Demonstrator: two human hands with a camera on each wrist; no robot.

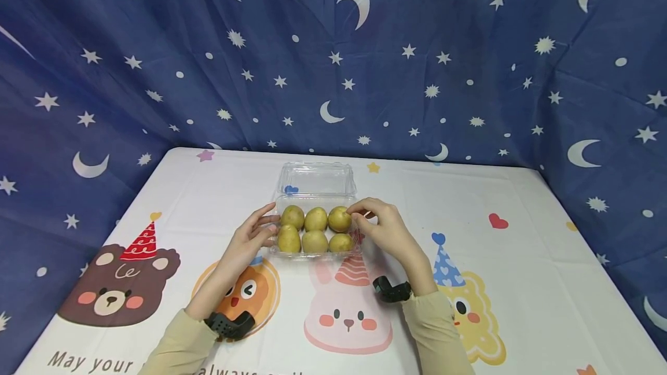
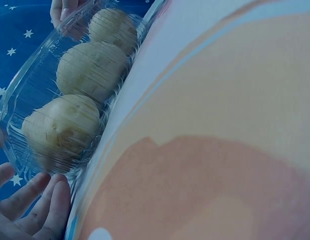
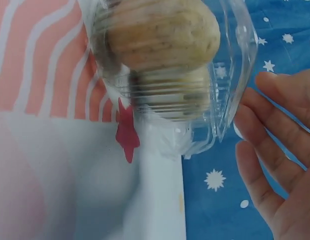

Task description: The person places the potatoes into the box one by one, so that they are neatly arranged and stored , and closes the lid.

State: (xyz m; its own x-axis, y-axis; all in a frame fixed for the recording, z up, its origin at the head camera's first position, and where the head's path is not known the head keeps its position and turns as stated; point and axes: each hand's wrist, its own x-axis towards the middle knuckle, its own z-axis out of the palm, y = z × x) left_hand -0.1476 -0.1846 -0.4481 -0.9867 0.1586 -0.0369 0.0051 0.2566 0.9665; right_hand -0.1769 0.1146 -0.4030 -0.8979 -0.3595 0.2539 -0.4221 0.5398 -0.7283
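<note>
A clear plastic clamshell box [image 1: 315,199] sits on the table with its lid [image 1: 316,178] tipped back, away from me. Inside lie several yellowish potatoes [image 1: 315,242] in two rows. At the box's left side is my left hand [image 1: 249,235], fingers spread and loosely bent, fingertips right at the wall. My right hand [image 1: 384,225] is at the opposite side, its fingertips by the right rim near the back right potato [image 1: 340,219]. In the right wrist view, the fingers [image 3: 265,145] of that hand are extended beside the clear wall.
A white tablecloth [image 1: 521,276] with cartoon prints covers the table, including a bear [image 1: 117,288] at left and a pink rabbit [image 1: 348,328] in front of the box. Behind the table hangs a blue curtain [image 1: 385,97] with moons and stars.
</note>
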